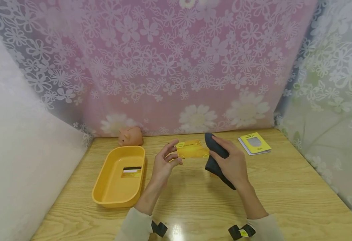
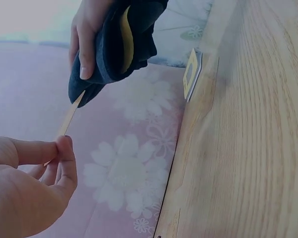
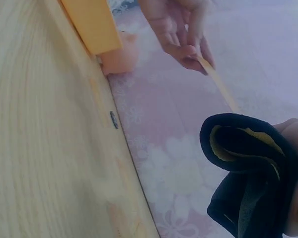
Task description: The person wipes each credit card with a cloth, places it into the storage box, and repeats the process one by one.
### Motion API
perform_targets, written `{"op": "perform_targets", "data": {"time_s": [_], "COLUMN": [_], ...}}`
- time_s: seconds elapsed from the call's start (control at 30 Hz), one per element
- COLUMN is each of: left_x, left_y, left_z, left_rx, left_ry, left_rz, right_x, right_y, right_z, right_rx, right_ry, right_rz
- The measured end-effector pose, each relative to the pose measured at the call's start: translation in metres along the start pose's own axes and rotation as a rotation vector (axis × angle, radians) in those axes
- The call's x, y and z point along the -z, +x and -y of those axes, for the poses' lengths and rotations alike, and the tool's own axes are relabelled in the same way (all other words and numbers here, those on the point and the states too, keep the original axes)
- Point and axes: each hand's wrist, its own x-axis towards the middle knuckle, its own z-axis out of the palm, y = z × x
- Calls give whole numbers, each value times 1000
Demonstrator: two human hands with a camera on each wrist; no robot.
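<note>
Between thumb and fingers my left hand pinches the left end of a yellow-gold bank card, held up above the table. My right hand grips a folded dark blue cloth, and the card's right end meets the cloth's edge. In the right wrist view the cloth shows a yellowish layer inside its folds. The card appears nearly edge-on in the left wrist view. Below the cloth a small orange patch shows on the table; I cannot tell what it is.
A yellow tray stands at the left, with another card lying in it, its dark stripe visible. Behind the tray sits a pink piggy bank. A yellow-and-white booklet or package lies at the back right, near the floral curtain.
</note>
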Motion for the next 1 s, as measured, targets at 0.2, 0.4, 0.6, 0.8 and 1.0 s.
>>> {"op": "perform_targets", "data": {"time_s": [0.2, 0.4, 0.6, 0.8, 1.0], "left_x": [0, -2, -4, -4, -3], "left_y": [1, 1, 1, 0, -1], "left_z": [2, 4, 6, 6, 5], "left_rx": [2, 8, 15, 13, -9], "left_ry": [14, 36, 35, 42, 50], "left_rz": [-1, -12, -3, 11, 20], "right_x": [2, -12, -31, -42, -46], "right_y": [2, -3, -14, -22, -25], "right_z": [5, 23, 39, 46, 46], "right_rx": [38, 123, 147, 161, 147], "right_ry": [31, 80, 133, 108, 87], "right_rz": [0, 58, 149, 192, 194]}}
